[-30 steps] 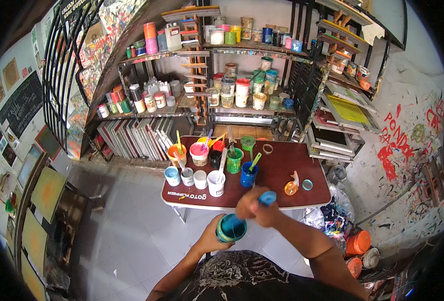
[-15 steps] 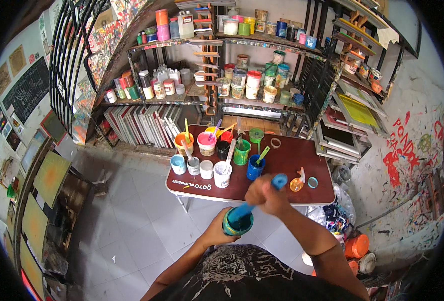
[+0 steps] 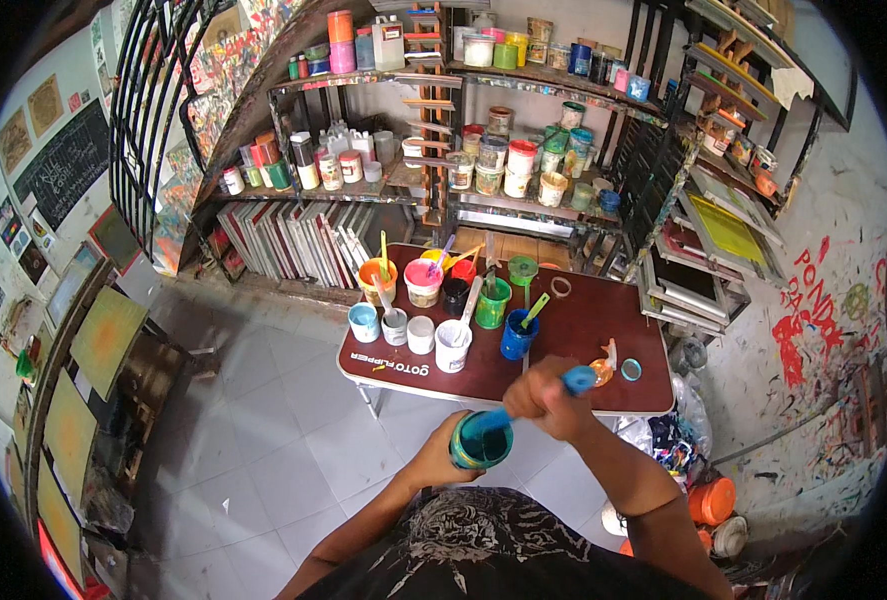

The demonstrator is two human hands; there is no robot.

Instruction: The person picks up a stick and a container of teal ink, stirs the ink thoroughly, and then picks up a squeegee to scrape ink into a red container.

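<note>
My left hand [image 3: 441,459] is wrapped round a teal paint pot [image 3: 480,459], tilted with its mouth showing, in front of my chest. In my closed right hand [image 3: 550,398] is a blue stirring stick [image 3: 495,418], its lower end inside the pot and its broad top end jutting out past my fist. Dark teal paint shows within the pot. Beyond my hands stands a maroon table [image 3: 588,320] with several paint pots. Closest to my right hand on it are a blue pot [image 3: 517,340] with a green stick and an orange lid [image 3: 601,371].
Paint-filled shelves [image 3: 363,187] line the back, with framed screens [image 3: 298,240] below. A round teal-rimmed lid [image 3: 631,370] lies at the table's right. Orange buckets [image 3: 711,502] stand on the floor at right. A rack with boards [image 3: 108,328] runs along the left.
My right fist has moved slightly right and down, and the blue stick leans flatter, its lower end still in the pot. The view has shifted a little.
</note>
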